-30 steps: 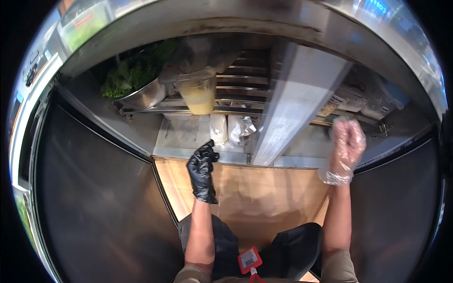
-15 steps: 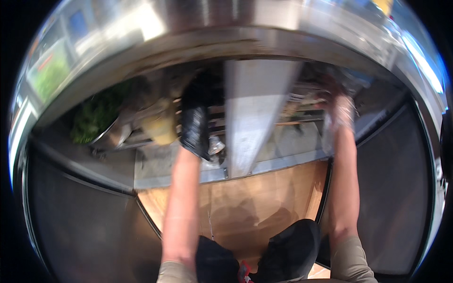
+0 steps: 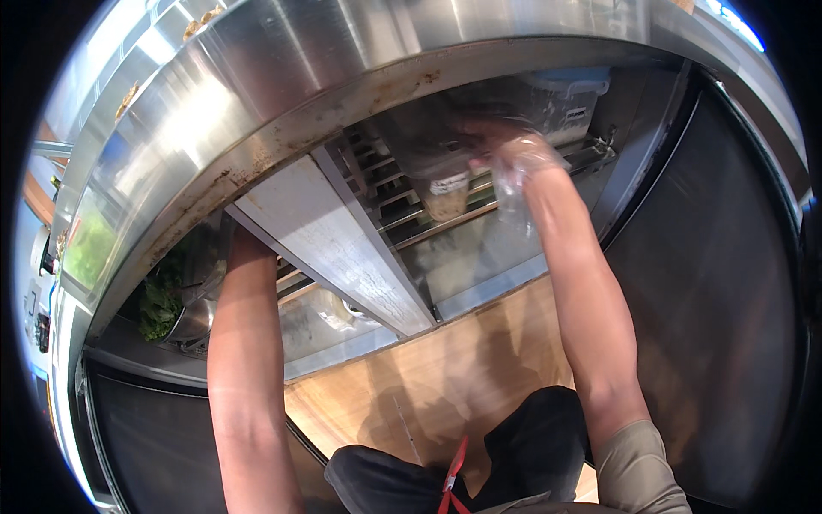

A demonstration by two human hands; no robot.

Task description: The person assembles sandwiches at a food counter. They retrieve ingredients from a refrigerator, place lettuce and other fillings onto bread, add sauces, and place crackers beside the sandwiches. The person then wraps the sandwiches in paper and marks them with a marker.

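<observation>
My left forearm (image 3: 247, 368) reaches into the left bay of a low steel cabinet. The hand itself is hidden behind the cabinet's top edge, so its fingers and anything in them are out of sight. In the right bay my right hand (image 3: 505, 152), in a loose clear plastic glove, is smeared by motion. Its fingers are at the side of a clear tub (image 3: 447, 193) with a white label and pale brown contents. Whether they grip it I cannot tell. Another clear container (image 3: 561, 107) with a light blue lid stands behind my right hand.
A metal divider (image 3: 330, 244) splits the two bays. Slatted metal shelving (image 3: 377, 176) runs inside. Leafy greens (image 3: 160, 304) and a steel bowl (image 3: 195, 319) sit at the left. Dark open doors (image 3: 706, 283) flank me, with wood-coloured flooring (image 3: 411, 377) below.
The view has turned toward the right bay. My left hand, in a black covering before, has gone deeper out of sight. My right hand is now beside the labelled tub.
</observation>
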